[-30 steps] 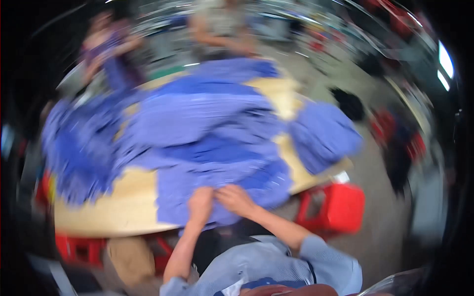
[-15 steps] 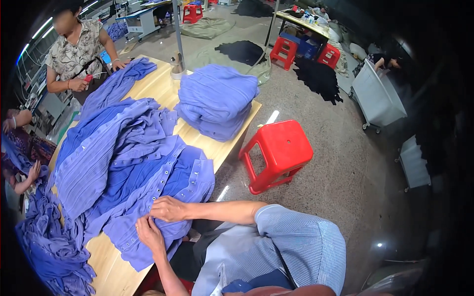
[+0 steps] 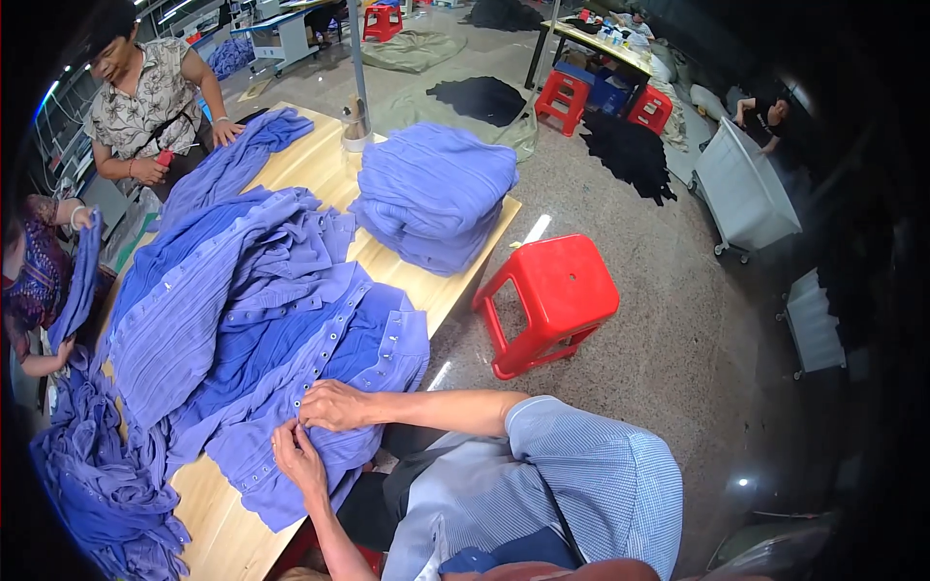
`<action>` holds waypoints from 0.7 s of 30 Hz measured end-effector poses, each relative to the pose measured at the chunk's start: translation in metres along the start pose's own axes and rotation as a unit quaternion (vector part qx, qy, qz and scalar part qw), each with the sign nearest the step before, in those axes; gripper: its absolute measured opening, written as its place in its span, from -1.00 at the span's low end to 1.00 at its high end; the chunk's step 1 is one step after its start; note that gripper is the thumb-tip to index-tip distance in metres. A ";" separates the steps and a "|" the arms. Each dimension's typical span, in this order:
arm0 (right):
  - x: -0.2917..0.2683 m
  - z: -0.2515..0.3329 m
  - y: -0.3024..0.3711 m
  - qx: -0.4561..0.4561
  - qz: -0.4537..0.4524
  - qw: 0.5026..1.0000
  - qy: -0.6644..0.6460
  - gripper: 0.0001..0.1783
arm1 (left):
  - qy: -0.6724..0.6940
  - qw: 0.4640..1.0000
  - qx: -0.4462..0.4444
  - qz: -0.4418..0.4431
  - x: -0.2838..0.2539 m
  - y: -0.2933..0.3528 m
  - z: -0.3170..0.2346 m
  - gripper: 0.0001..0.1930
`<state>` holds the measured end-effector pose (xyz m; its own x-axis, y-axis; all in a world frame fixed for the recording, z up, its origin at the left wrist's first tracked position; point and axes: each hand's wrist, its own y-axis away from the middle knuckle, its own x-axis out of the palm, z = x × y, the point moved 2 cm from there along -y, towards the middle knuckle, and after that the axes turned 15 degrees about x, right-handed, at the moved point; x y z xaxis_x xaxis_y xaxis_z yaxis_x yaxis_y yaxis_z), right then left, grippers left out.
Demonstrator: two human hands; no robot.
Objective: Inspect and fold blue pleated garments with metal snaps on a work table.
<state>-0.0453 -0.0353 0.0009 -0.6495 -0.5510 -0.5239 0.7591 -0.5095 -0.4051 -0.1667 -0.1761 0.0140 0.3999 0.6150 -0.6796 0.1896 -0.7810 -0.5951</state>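
Note:
A purple button-front shirt (image 3: 268, 447) lies spread over the near edge of the wooden table (image 3: 218, 523), its placket dotted with small round fasteners. My right hand (image 3: 334, 405) is closed in a pinch on the placket beside one of them. Just below it, my left hand (image 3: 298, 457) pinches the same strip of cloth, the two sets of fingertips almost touching. Whatever small piece sits between the fingers is too hidden to make out. More purple shirts (image 3: 174, 329) lie overlapping beyond my hands, with a folded stack (image 3: 436, 184) farther back.
A red plastic stool (image 3: 567, 281) stands right of the table. A crumpled purple heap (image 3: 87, 474) hangs at the left edge. One co-worker (image 3: 150, 107) stands across the table with a small red tool; another (image 3: 44, 271) holds purple cloth. A white wheeled bin (image 3: 741, 189) stands far right.
My hands stay at the placket with almost the same pinch. The co-worker at left has raised a piece of purple cloth. The view has shifted slightly.

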 end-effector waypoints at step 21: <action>-0.012 -0.009 0.010 -0.192 -0.067 0.954 0.220 -0.89 | -0.064 0.993 0.050 0.081 0.000 -0.001 -0.014 -0.83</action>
<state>-0.0295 -0.0277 -0.0039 -0.7249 -0.1249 -0.6775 0.6854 -0.2292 -0.6911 -0.1541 -0.1770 0.0210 0.2998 0.4967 -0.8145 0.0392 -0.8594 -0.5097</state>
